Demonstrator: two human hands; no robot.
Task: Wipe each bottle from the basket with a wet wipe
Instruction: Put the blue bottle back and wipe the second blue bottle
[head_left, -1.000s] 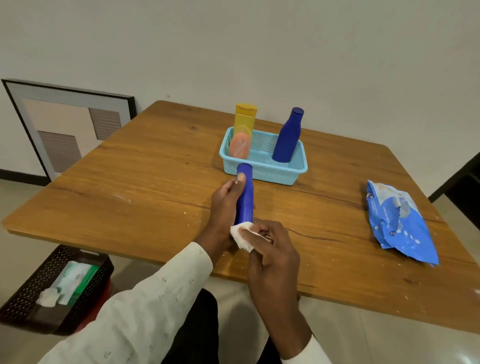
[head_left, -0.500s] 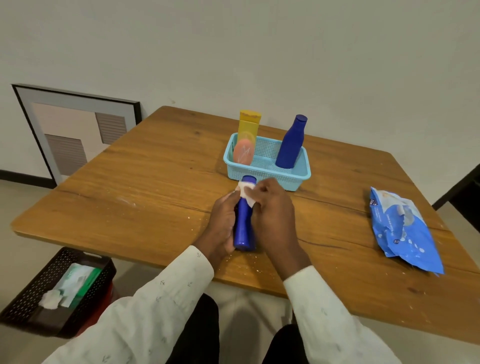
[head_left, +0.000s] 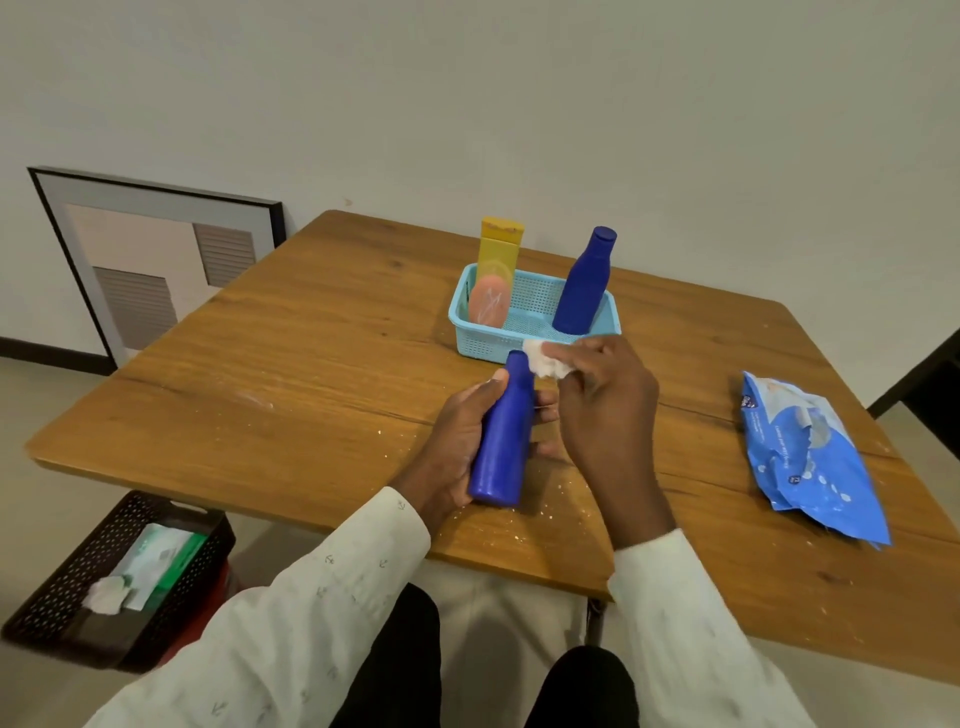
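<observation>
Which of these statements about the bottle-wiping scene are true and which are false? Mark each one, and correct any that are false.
1. The left hand holds a blue bottle. True.
2. The right hand pinches a white wipe near the bottle's cap. True.
3. The light blue basket is empty. False: it holds a yellow bottle, a peach bottle and a second blue bottle.
4. The wipes pack lies in the basket. False: it lies on the table, to the person's right.
</observation>
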